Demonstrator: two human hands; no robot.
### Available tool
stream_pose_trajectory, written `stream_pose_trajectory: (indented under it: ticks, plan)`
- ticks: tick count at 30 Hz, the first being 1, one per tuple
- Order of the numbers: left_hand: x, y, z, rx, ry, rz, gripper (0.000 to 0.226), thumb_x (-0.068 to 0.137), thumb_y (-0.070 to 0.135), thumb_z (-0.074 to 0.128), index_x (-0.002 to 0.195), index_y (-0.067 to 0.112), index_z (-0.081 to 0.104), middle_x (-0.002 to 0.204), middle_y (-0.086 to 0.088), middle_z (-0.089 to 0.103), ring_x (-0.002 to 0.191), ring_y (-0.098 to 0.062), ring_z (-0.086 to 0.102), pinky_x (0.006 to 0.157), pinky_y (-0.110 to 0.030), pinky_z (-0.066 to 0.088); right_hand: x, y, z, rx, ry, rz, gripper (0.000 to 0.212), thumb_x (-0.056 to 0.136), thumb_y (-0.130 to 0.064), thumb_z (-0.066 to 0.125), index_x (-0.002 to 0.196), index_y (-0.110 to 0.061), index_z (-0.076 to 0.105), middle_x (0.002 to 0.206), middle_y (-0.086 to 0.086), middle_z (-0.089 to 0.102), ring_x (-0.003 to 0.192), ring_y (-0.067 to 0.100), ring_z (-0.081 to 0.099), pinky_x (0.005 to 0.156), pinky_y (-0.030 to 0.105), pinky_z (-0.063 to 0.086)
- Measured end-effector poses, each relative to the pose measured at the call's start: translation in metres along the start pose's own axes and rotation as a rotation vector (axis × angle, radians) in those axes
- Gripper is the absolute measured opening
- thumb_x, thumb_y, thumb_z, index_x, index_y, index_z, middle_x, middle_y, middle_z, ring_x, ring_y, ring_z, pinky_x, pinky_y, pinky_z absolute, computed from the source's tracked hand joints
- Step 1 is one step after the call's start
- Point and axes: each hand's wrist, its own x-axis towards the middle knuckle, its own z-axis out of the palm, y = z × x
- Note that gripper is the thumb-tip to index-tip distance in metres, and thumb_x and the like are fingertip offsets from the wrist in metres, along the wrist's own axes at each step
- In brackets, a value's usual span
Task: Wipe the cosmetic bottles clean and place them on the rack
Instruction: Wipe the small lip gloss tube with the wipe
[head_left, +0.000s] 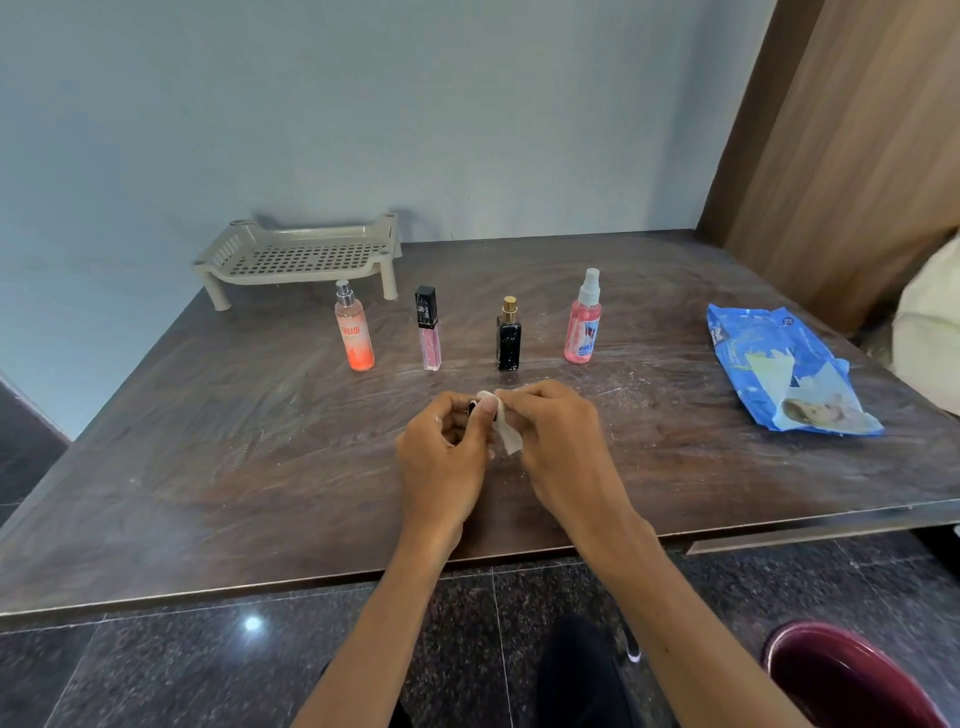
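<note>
A small dark bottle (471, 408), mostly hidden and perhaps a cosmetic, is pinched in the curled left hand (441, 457) over the scuffed brown bench (208, 441); the right hand (556, 436) pinches a crumpled white wipe (503, 431) against it. Four slim bottles (429, 332) stand spaced behind, the perforated beige rack (306, 254) beyond them.

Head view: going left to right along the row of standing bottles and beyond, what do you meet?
First the orange spray bottle → pink lip gloss → black perfume bottle → pink spray bottle → blue wipes pack.
</note>
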Motion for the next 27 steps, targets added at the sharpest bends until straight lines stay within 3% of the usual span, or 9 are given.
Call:
stream_pose_trajectory:
  ticks: [7, 11, 16, 19, 23, 27]
  plan:
    - [-0.001, 0.001, 0.000, -0.009, 0.017, -0.011, 0.023, 0.095, 0.036, 0.067, 0.084, 0.017, 0.073, 0.066, -0.002, 0.072, 0.058, -0.012, 0.066, 0.059, -0.033, 0.055, -0.005, 0.006, 0.004, 0.035, 0.001, 0.022, 0.029, 0.086, -0.002, 0.067, 0.115, -0.007, 0.069, 0.101, 0.008, 0.066, 0.088, 0.018, 0.062, 0.075, 0.025, 0.054]
    - [-0.001, 0.003, 0.001, -0.022, 0.025, -0.041, 0.022, 0.095, 0.034, 0.067, 0.084, 0.016, 0.072, 0.062, -0.002, 0.071, 0.052, -0.009, 0.061, 0.057, -0.026, 0.053, -0.009, 0.026, -0.007, -0.004, 0.009, 0.094, 0.032, 0.082, 0.004, 0.068, 0.112, -0.005, 0.070, 0.098, 0.008, 0.067, 0.086, 0.020, 0.063, 0.073, 0.032, 0.055]
    - [-0.001, 0.003, 0.001, -0.008, 0.003, -0.029, 0.023, 0.094, 0.034, 0.068, 0.084, 0.014, 0.072, 0.062, -0.001, 0.071, 0.054, -0.008, 0.063, 0.056, -0.024, 0.051, -0.004, 0.022, -0.009, -0.091, -0.011, 0.060, 0.015, 0.080, -0.002, 0.071, 0.095, -0.004, 0.074, 0.086, 0.009, 0.065, 0.072, 0.022, 0.060, 0.061, 0.041, 0.053]
    - [-0.001, 0.002, 0.000, -0.005, 0.000, -0.023, 0.025, 0.093, 0.037, 0.068, 0.083, 0.015, 0.071, 0.065, -0.002, 0.072, 0.058, -0.013, 0.066, 0.059, -0.032, 0.054, -0.003, 0.000, -0.002, -0.051, 0.009, -0.027, 0.016, 0.083, -0.008, 0.067, 0.098, -0.003, 0.073, 0.089, 0.012, 0.065, 0.077, 0.022, 0.060, 0.062, 0.034, 0.053]
    - [0.000, 0.001, -0.001, -0.021, 0.020, -0.018, 0.030, 0.095, 0.039, 0.064, 0.084, 0.012, 0.072, 0.063, 0.002, 0.070, 0.056, -0.004, 0.062, 0.053, -0.018, 0.048, -0.001, -0.003, 0.007, -0.004, 0.008, -0.031, 0.020, 0.085, -0.003, 0.066, 0.104, -0.005, 0.072, 0.093, 0.011, 0.066, 0.085, 0.024, 0.061, 0.067, 0.033, 0.054]
    - [-0.001, 0.001, 0.000, -0.026, 0.043, -0.042, 0.031, 0.096, 0.040, 0.063, 0.084, 0.013, 0.071, 0.060, 0.002, 0.067, 0.051, -0.002, 0.057, 0.052, -0.017, 0.045, -0.005, 0.016, 0.001, 0.018, -0.012, 0.037, 0.029, 0.079, 0.006, 0.071, 0.107, -0.002, 0.072, 0.092, 0.010, 0.068, 0.080, 0.019, 0.062, 0.068, 0.016, 0.046]
